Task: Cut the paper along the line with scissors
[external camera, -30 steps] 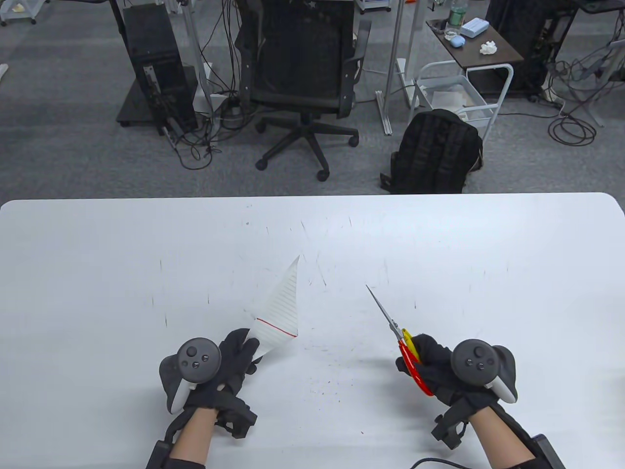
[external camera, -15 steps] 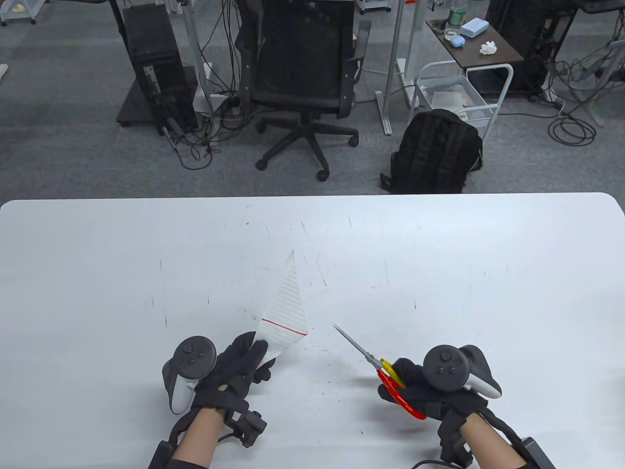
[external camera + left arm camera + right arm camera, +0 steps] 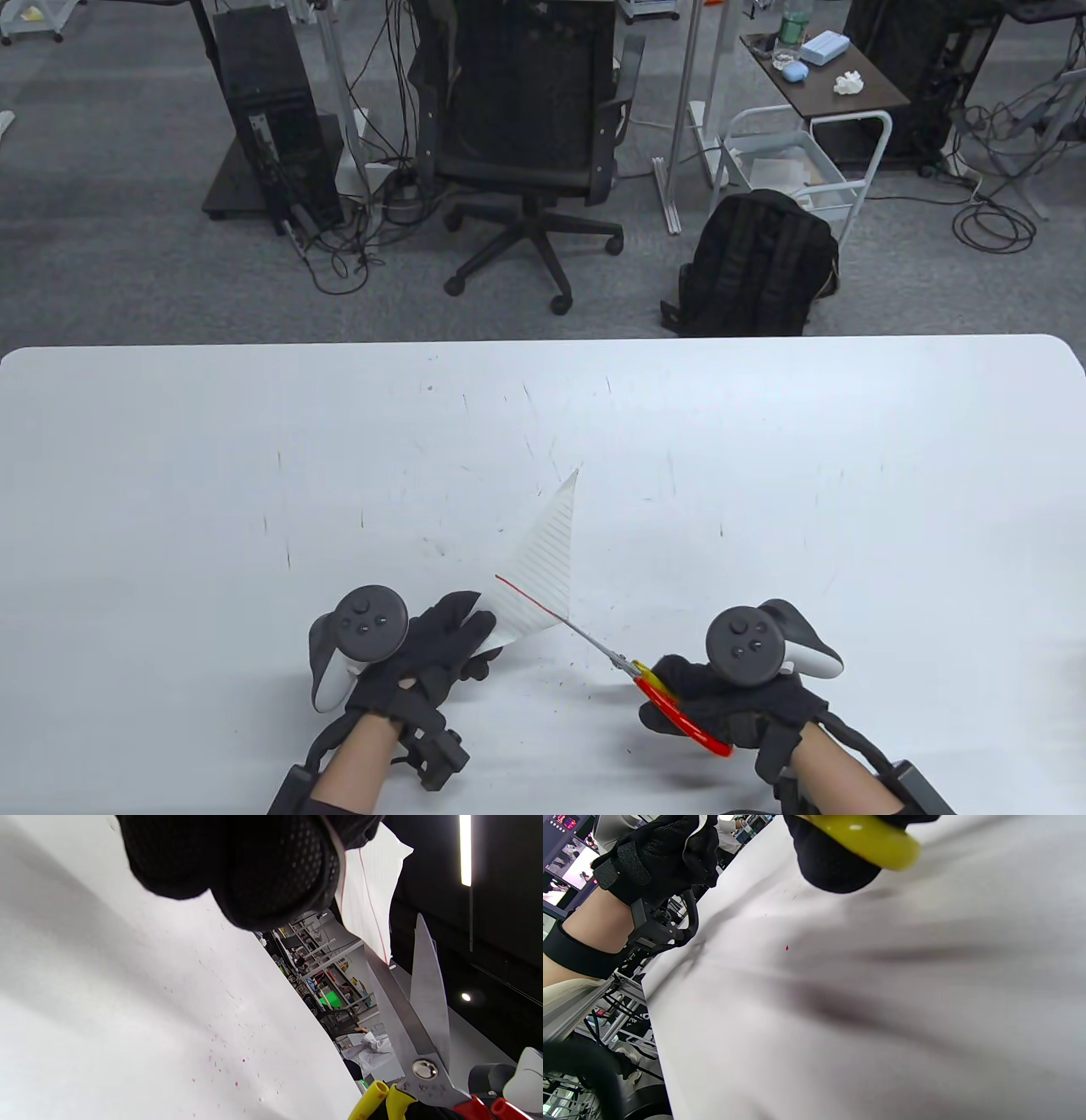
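The paper [image 3: 543,564], a ruled sheet with a red line [image 3: 528,600] drawn across it, stood tilted above the desk [image 3: 764,475], raised at its near end. My left hand [image 3: 441,649] pinched that near edge, below the line. The scissors [image 3: 645,675], red and yellow at the handles, lay in my right hand [image 3: 730,696], which gripped the handle loops. In the left wrist view the blades [image 3: 418,1005] stood apart, their tips at the right end of the line, just meeting the paper's edge. I judged the cut not yet begun: the line appeared whole along its length. The entire cut along the line remained.
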`<action>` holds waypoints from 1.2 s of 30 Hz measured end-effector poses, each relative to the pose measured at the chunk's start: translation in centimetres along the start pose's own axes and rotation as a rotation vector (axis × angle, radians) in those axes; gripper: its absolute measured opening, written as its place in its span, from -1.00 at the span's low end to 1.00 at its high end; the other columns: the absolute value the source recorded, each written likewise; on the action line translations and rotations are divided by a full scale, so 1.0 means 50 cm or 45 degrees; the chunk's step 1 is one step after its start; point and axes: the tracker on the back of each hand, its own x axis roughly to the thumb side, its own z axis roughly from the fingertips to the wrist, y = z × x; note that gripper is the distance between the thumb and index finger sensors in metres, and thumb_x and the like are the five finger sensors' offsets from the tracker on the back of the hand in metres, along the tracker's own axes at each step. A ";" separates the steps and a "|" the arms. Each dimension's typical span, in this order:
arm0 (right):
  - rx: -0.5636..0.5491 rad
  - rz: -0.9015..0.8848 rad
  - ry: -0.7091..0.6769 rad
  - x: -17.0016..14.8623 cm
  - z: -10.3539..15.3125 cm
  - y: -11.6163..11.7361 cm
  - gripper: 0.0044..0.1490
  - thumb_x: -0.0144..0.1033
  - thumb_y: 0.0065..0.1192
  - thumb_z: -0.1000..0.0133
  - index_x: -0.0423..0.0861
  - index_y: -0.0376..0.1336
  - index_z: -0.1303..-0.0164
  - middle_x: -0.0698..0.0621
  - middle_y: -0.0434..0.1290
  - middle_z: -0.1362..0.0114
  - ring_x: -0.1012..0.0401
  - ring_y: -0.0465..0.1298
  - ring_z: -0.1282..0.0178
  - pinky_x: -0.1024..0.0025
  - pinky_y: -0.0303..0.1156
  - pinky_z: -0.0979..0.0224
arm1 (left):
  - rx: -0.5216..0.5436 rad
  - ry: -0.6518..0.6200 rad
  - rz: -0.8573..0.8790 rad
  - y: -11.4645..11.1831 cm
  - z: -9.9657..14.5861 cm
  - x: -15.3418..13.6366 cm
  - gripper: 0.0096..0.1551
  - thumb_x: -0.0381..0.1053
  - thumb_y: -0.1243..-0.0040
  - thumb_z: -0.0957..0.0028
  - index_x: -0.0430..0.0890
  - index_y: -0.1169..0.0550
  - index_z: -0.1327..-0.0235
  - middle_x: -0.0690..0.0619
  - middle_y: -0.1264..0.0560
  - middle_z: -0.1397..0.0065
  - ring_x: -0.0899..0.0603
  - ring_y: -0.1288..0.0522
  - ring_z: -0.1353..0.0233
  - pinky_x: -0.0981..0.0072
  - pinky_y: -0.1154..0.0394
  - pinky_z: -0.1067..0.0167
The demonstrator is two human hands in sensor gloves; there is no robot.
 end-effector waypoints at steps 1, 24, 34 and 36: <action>-0.006 0.000 -0.004 0.001 0.000 0.001 0.11 0.38 -0.31 -0.30 -0.44 -0.09 -0.52 -0.37 0.30 -0.33 0.03 0.49 -0.08 0.19 0.37 -0.07 | -0.007 -0.004 -0.003 -0.001 0.000 0.002 -0.62 0.11 0.00 -0.29 0.01 -0.47 -0.28 0.15 -0.65 0.02 0.14 -0.66 0.10 0.36 -0.64 0.03; -0.062 0.029 -0.017 0.008 0.003 -0.003 0.09 0.38 -0.27 -0.29 -0.42 -0.04 -0.49 -0.35 0.35 -0.28 0.06 0.51 -0.02 0.23 0.38 -0.02 | -0.084 -0.058 0.007 -0.016 -0.004 0.010 -0.61 0.11 0.00 -0.29 0.02 -0.47 -0.28 0.15 -0.65 0.02 0.14 -0.66 0.09 0.37 -0.64 0.02; -0.122 0.027 -0.004 0.008 0.002 -0.003 0.00 0.33 -0.22 -0.28 -0.40 0.04 -0.41 -0.28 0.43 -0.19 0.15 0.56 0.10 0.35 0.42 0.08 | -0.087 -0.043 -0.002 -0.018 -0.006 0.008 -0.62 0.12 0.00 -0.30 0.02 -0.46 -0.28 0.15 -0.65 0.00 0.14 -0.66 0.07 0.37 -0.64 0.00; -0.138 0.022 -0.004 0.008 0.002 -0.004 -0.01 0.32 -0.20 -0.27 -0.39 0.05 -0.39 -0.26 0.44 -0.17 0.16 0.56 0.12 0.37 0.43 0.10 | -0.091 -0.035 0.010 -0.019 -0.006 0.005 -0.61 0.11 0.01 -0.30 0.01 -0.46 -0.29 0.15 -0.64 0.00 0.14 -0.66 0.07 0.36 -0.64 0.00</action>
